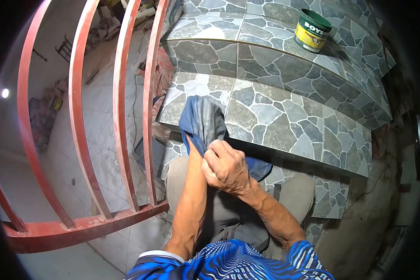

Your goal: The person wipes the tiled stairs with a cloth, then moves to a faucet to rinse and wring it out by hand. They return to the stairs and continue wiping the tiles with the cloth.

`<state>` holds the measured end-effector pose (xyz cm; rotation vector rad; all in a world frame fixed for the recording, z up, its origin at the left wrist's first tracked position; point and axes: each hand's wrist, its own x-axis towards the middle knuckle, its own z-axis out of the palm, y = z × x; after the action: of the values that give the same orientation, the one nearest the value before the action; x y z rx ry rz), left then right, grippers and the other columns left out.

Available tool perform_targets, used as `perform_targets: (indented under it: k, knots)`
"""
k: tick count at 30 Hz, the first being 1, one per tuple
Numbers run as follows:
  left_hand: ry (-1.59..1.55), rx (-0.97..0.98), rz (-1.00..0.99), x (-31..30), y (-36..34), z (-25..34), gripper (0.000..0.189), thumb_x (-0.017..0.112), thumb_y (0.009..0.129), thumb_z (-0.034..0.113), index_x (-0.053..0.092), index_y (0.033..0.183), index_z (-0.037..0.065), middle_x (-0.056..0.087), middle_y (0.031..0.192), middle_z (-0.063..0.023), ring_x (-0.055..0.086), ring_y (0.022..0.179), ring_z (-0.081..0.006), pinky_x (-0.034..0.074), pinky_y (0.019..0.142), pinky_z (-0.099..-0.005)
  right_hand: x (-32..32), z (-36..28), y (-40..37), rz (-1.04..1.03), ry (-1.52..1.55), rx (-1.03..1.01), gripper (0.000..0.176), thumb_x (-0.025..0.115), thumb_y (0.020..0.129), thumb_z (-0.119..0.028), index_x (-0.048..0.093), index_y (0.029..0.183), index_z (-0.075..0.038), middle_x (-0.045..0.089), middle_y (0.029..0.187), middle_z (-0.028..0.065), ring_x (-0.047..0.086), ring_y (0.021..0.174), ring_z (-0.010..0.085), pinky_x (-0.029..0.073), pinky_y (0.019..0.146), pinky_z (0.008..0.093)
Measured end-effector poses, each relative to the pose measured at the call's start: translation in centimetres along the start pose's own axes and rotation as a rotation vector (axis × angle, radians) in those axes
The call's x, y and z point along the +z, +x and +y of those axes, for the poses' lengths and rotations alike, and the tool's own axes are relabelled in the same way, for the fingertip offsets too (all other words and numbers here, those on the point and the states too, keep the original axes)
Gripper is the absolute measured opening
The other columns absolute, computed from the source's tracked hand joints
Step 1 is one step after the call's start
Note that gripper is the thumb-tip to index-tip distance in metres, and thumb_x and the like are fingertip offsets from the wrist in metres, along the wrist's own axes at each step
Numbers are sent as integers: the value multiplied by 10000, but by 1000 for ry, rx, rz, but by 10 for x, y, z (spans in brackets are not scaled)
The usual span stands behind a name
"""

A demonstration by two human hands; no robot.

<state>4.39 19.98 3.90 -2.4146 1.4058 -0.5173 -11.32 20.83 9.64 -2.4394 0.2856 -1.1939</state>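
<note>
A blue and grey cloth [201, 119] is draped over my left hand, above the edge of a stone-patterned stair tread. My left forearm [190, 205] runs up into the cloth, which hides the hand and its fingers. My right hand [226, 167] is closed, its curled fingers pinching the lower edge of the cloth beside my left wrist. A piece of blue fabric [258, 169] shows just to the right of my right hand, partly hidden by it.
Stone-patterned tiled steps [275, 116] rise ahead. On a higher step stands a green and yellow bucket [313, 31]. A red metal railing [119, 107] borders the left side. Beyond it, bags [42, 119] and debris lie by the wall. A dark grey mesh-like item [149, 156] sits beside the railing.
</note>
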Motion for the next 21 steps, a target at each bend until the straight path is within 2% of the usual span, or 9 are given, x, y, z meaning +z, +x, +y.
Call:
perform_targets:
  k: [1, 3, 7, 13, 14, 15, 17, 20, 21]
  knots:
    - [-643, -49, -133, -11, 15, -6, 397, 614, 917, 353, 648, 1225, 105, 646, 1187, -172, 602, 1118, -347, 476, 957, -445, 3, 0, -4, 0, 24, 17, 149, 674, 694, 10, 537, 746, -17, 522, 783, 119, 593, 666, 283, 496, 545, 393]
    - [-623, 37, 147, -12, 14, -2, 306, 606, 906, 321, 671, 1101, 94, 650, 1060, -165, 603, 994, -378, 467, 863, -474, 7, 3, -10, 37, 46, 79, 153, 678, 695, 15, 544, 762, -12, 532, 779, 121, 603, 658, 287, 498, 545, 393]
    - [-974, 212, 620, -11, -3, -3, 415, 598, 929, 204, 627, 1322, 73, 664, 1252, -135, 624, 1168, -316, 475, 1027, -409, 4, 10, -13, 83, 74, 188, 160, 668, 720, -16, 517, 771, -32, 488, 774, 122, 594, 673, 305, 503, 558, 411]
    - [-2223, -130, 278, -3, 7, 27, 384, 627, 932, 37, 592, 1313, 4, 652, 1270, -139, 640, 1176, -236, 500, 1039, -349, 1, 16, -38, -1, 91, 258, 150, 687, 752, -16, 544, 791, -29, 522, 776, 127, 601, 652, 319, 496, 557, 413]
    - [-1376, -44, 377, -1, 7, 21, 302, 673, 857, -47, 639, 1151, 13, 684, 1081, -107, 678, 988, -223, 550, 838, -329, 3, 16, -44, 2, 108, 277, 148, 694, 758, -9, 552, 798, -22, 526, 766, 128, 595, 630, 316, 486, 547, 410]
    - [-1008, 243, 588, 41, 19, 11, 218, 713, 807, -23, 634, 998, 46, 648, 868, -68, 649, 803, -220, 508, 690, -344, 3, 17, -48, 7, 123, 296, 146, 700, 765, -2, 561, 804, -16, 530, 757, 129, 590, 609, 313, 476, 538, 406]
    - [-787, 377, 376, 35, 32, -5, 217, 716, 775, -22, 623, 949, 69, 600, 772, -55, 625, 711, -202, 484, 627, -341, 2, 13, -45, -17, 154, 334, 123, 698, 808, -61, 575, 813, -45, 546, 794, 110, 612, 653, 328, 504, 558, 420]
    - [-1757, 148, 150, -16, 42, -25, 91, 671, 846, 51, 616, 918, 66, 584, 739, -7, 556, 659, -137, 470, 611, -309, -2, 13, -33, 18, 198, 279, 112, 693, 819, -74, 584, 816, -47, 543, 788, 115, 613, 651, 321, 512, 562, 421]
    - [-1870, 163, 141, -34, 39, -34, 64, 658, 864, 81, 631, 917, 58, 591, 744, -6, 563, 678, -139, 479, 627, -313, -4, 16, -31, 25, 164, 261, 108, 689, 823, -76, 585, 815, -48, 543, 788, 116, 613, 651, 318, 515, 565, 421]
